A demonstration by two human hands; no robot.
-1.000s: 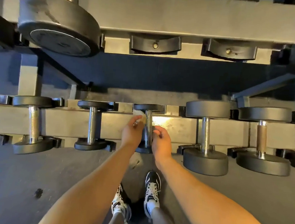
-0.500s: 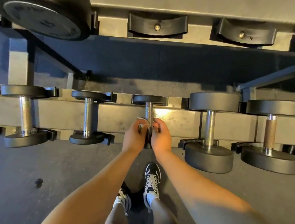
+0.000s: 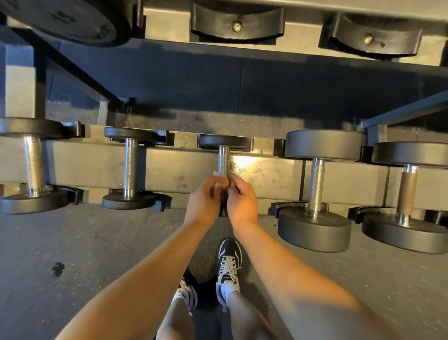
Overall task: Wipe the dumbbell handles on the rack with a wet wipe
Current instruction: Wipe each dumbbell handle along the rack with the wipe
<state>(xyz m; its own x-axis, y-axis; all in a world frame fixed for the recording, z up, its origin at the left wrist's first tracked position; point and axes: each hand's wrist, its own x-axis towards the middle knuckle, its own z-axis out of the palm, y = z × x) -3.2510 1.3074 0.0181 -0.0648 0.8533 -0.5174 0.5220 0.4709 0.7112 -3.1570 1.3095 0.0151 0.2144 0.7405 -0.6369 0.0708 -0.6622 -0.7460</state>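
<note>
Gleaming knurled chrome handle [image 3: 224,159], crumpled pale wipe [image 3: 218,173]

A second ago the left hand [image 3: 204,198] was up high on the middle dumbbell's handle [image 3: 224,159], and the right hand [image 3: 242,198] sat a little apart. Now both hands have slid down to the near end and are close together. The wet wipe [image 3: 216,173] came down too, so more shiny handle shows above it. The big weight plate [image 3: 55,6] has moved up into the corner.
</note>
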